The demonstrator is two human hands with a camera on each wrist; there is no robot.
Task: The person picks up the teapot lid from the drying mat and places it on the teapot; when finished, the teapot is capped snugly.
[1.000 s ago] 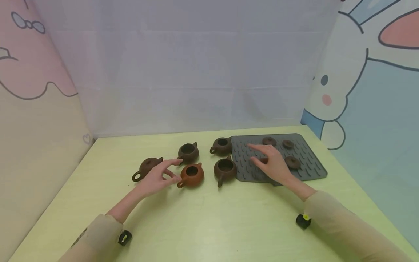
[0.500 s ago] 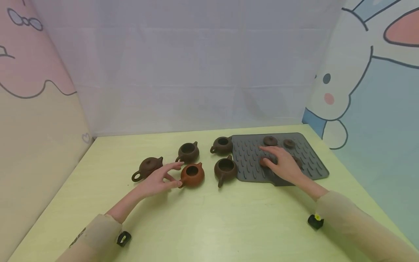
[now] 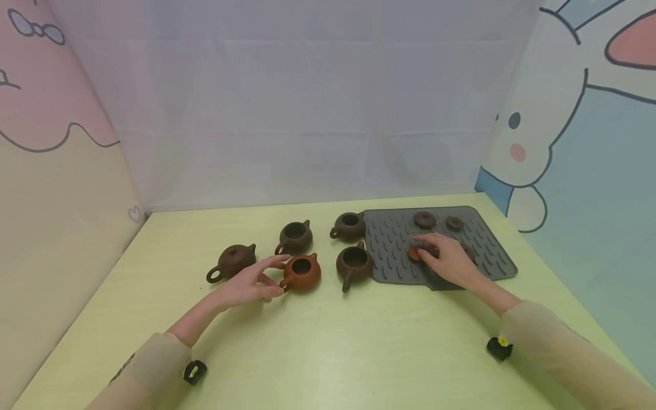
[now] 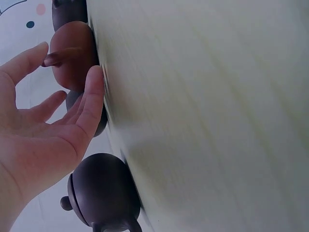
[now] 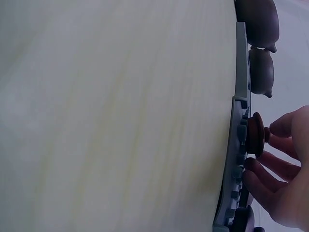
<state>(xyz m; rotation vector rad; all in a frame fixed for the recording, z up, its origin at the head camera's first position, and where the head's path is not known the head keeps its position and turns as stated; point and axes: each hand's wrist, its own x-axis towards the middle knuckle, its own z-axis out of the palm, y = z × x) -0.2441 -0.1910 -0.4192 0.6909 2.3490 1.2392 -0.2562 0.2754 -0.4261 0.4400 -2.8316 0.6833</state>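
On the grey mat, my right hand (image 3: 448,260) pinches the knob of a reddish-brown teapot lid (image 5: 255,134) between thumb and fingertips. The lid sits right at the mat's raised ridges in the right wrist view. My left hand (image 3: 248,287) reaches toward a reddish-brown teapot (image 3: 306,278), which stands lidless with its opening up. Around that pot's handle (image 4: 60,56) the left thumb and index finger are spread apart, not closed on it. Beside the left hand, a dark brown teapot (image 3: 236,261) wears its lid.
Lidless dark teapots stand behind and right of the reddish one: one at the back (image 3: 295,238), one by the mat's corner (image 3: 350,228), one nearer (image 3: 355,263). The ridged grey mat (image 3: 389,273) bears more dark lids, including a far one (image 3: 425,220) and a small one (image 3: 454,223).
My right hand has moved right and down onto the reddish lid, and its fingers have closed on the knob. The left hand has stayed beside the reddish teapot's handle, shifting only slightly.
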